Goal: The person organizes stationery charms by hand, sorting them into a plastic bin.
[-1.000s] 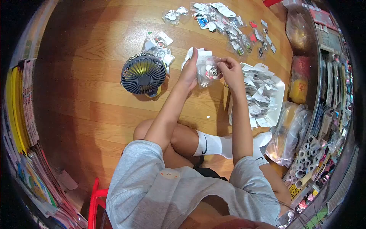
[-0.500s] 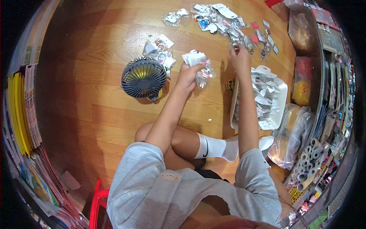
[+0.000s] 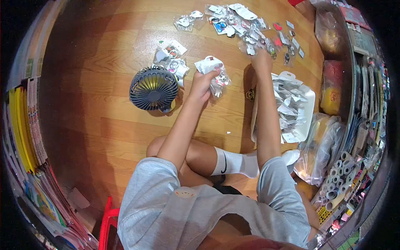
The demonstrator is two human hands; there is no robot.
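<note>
My left hand [image 3: 201, 86] is closed on several small plastic packets [image 3: 216, 75] with white cards and a black-and-white figure inside. My right hand [image 3: 261, 60] is at the lower edge of a pile of packaged trinkets [image 3: 239, 23] on the wooden floor; its fingers are hard to make out, and I cannot tell if they hold anything. Below that hand, partly behind my right forearm, is a white tray [image 3: 308, 109] filled with more packets. A smaller group of packets [image 3: 176, 65] lies left of my left hand.
A dark round fan [image 3: 153, 89] stands left of my left forearm. Wrapped bags [image 3: 331, 87] and rolled tubes [image 3: 338, 171] line the right side. Books [image 3: 26, 125] stand at the left, and a red stool [image 3: 107, 216] is at the lower left.
My right hand has moved slightly forward to the pile's lower edge. My left hand and its packets have shifted a little to the left.
</note>
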